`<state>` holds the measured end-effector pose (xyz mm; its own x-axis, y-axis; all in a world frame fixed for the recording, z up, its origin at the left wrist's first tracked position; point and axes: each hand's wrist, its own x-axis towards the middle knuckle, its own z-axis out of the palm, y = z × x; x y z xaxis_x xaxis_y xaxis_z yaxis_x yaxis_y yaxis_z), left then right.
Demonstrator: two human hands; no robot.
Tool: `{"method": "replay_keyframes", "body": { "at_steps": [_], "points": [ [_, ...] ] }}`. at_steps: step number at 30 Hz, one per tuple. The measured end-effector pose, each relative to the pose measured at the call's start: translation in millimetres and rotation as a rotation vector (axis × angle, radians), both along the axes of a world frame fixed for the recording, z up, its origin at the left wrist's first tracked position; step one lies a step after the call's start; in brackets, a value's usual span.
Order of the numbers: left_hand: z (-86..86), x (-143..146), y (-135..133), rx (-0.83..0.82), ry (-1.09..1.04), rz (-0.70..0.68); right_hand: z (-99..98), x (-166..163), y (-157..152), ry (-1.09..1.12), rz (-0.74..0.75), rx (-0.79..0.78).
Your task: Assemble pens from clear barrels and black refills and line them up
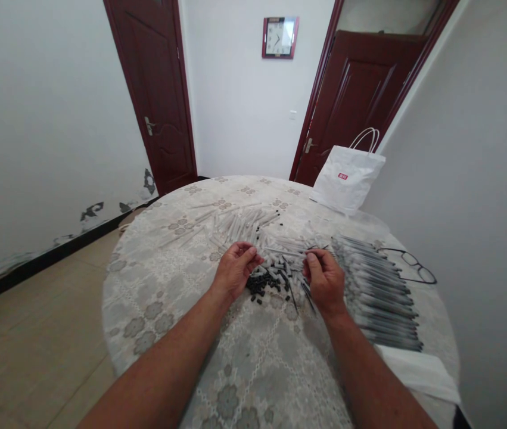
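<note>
My left hand (pixel 235 267) and my right hand (pixel 323 279) are closed on the two ends of one thin pale pen tube (pixel 282 252), held level just above the round table (pixel 182 298). The right hand also pinches a few thin dark refills (pixel 303 296) that trail toward me. Between the hands lies a heap of small black caps (pixel 266 282). Behind the hands lies a pile of pale empty pen tubes (pixel 239 225). To the right, several finished grey pens (pixel 380 292) lie in a long row.
A white paper bag (pixel 347 177) stands at the table's far right edge. Black-rimmed glasses (pixel 409 265) lie by the right rim. White paper (pixel 418 370) hangs at the near right edge. Two dark red doors and a wall clock (pixel 280 37) are beyond.
</note>
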<state>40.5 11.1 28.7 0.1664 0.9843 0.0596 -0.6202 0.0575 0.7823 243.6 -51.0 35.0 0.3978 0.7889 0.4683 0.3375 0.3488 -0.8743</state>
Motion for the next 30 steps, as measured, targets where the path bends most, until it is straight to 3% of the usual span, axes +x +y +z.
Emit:
{"method": "replay_keyframes", "body": {
  "at_steps": [12,18,22,26,30],
  "points": [
    [-4.1,0.9,2.1,-0.024,-0.009,0.021,2.7,-3.3,-3.4,-0.199,0.051,-0.019],
    [-0.9,-2.6,5.0,-0.062,-0.041,0.081,-9.7,-10.5,2.3,-0.666,0.216,0.042],
    [-1.6,-2.1,5.1,-0.073,-0.038,0.102,-19.2,-19.9,3.8,-0.837,0.266,0.022],
    [-4.3,-0.7,4.9,-0.075,-0.023,0.108,-19.6,-27.1,0.7,-0.818,0.244,0.005],
    [-4.5,-0.1,4.9,-0.076,-0.013,0.112,-13.2,-31.8,-1.9,-0.561,0.321,-0.094]
  ]
}}
